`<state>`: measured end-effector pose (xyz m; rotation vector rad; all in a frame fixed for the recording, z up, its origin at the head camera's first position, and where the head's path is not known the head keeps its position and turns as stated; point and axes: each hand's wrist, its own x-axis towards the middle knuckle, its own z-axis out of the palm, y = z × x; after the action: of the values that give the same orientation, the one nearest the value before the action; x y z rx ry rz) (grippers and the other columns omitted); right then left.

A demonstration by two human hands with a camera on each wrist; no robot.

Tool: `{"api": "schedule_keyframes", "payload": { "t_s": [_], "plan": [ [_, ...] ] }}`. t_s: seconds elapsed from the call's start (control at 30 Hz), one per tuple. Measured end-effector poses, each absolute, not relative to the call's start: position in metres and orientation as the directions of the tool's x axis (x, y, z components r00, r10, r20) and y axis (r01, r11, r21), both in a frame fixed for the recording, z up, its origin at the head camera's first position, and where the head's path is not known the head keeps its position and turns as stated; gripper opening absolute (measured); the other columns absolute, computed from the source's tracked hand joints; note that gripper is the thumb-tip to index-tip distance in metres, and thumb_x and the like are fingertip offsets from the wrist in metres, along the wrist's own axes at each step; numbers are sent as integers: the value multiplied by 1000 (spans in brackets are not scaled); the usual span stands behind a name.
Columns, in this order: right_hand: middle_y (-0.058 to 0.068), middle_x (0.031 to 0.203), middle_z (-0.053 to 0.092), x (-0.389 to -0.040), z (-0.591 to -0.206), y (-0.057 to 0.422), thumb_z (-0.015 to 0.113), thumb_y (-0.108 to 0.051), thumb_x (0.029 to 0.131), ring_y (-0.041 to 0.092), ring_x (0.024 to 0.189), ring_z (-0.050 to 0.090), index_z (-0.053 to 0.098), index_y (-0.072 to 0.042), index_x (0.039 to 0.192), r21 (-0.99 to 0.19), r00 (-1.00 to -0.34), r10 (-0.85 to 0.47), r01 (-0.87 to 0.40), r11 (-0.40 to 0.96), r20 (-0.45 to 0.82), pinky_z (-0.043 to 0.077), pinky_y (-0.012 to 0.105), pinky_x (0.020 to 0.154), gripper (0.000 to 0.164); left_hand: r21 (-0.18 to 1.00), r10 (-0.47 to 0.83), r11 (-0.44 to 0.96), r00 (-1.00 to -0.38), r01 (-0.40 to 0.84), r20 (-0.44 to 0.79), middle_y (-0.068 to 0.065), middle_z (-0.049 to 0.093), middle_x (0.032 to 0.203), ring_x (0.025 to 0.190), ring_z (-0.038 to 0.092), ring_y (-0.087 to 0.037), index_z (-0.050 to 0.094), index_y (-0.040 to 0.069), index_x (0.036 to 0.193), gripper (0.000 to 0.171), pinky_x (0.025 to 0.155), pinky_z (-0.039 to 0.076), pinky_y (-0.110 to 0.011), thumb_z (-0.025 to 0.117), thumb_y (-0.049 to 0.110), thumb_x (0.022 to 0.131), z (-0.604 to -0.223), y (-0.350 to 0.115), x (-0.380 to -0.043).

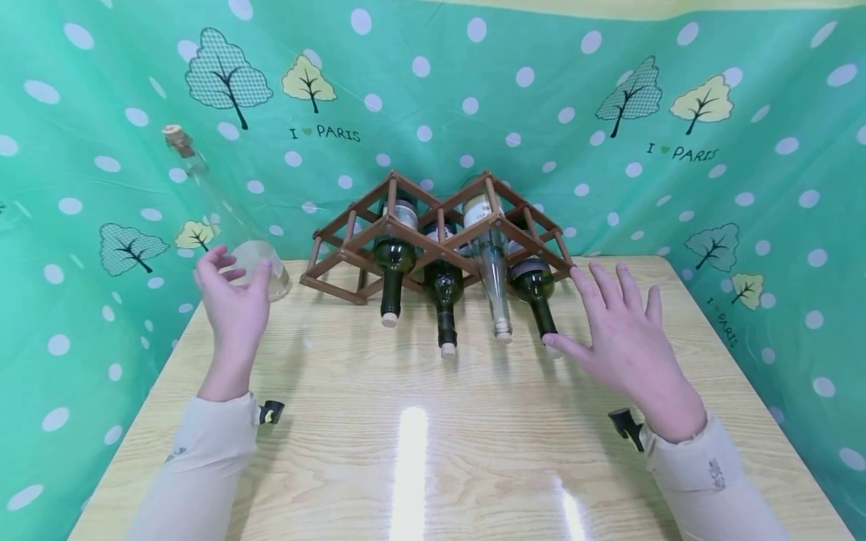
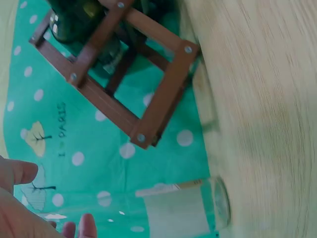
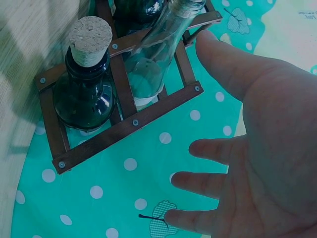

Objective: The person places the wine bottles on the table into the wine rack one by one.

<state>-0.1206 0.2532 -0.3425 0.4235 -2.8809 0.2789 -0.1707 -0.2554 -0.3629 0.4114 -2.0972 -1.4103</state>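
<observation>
A clear glass bottle [image 1: 278, 282] with a cork [image 1: 177, 140] and a pale label [image 2: 176, 213] stands on the table at the left. My left hand [image 1: 233, 300] is beside it, fingers bent loosely and thumb apart; a gap shows between thumb and fingertips. A brown wooden wine rack [image 1: 441, 246] stands at the back with several corked bottles lying in it, necks forward, among them a green bottle [image 1: 395, 255] and a clear bottle [image 1: 492, 259]. Near the rack's right end, my right hand [image 1: 625, 342] is spread, its thumb overlapping the neck of the rightmost green bottle [image 1: 533, 279] in the head view.
A light wood-grain table [image 1: 473, 451] lies under everything. Behind and at both sides hangs a green cloth [image 1: 473, 45] with white dots and trees. Black wrist mounts [image 1: 271, 412] stick out from the sleeves.
</observation>
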Motion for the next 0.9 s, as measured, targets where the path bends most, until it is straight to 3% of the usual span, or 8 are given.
{"api": "schedule_keyframes", "payload": {
  "t_s": [0.2, 0.47, 0.9],
  "plan": [
    [27, 170, 25, -120, -342, 252, 67, -73, 92, 59, 155, 13, 23, -13, 169, -158, -938, -258, -298, 941, 233, 0, 86, 113, 107, 899, -568, 438, -767, 24, 297, -5, 34, 151, 132, 41, -21, 27, 19, 162, 78, 103, 40, -30, 72, 36, 101, -368, -271, -182],
    [27, 170, 25, -121, -340, 251, 68, -72, 92, 58, 155, 13, 23, -13, 169, -149, -936, -259, -299, 942, 240, 1, 86, 112, 107, 912, -571, 408, -792, -43, 218, -1, 17, 168, 148, 28, -21, 8, 27, 169, 96, 118, 32, -38, 72, 45, 100, -373, -290, -201],
    [27, 169, 25, -118, -339, 252, 70, -71, 92, 58, 154, 14, 22, -13, 170, -145, -933, -256, -298, 943, 252, -1, 86, 113, 108, 906, -540, 418, -822, -72, 184, -2, 8, 174, 159, 17, -23, -2, 28, 171, 106, 128, 18, -35, 73, 47, 98, -386, -301, -229]
  ]
}}
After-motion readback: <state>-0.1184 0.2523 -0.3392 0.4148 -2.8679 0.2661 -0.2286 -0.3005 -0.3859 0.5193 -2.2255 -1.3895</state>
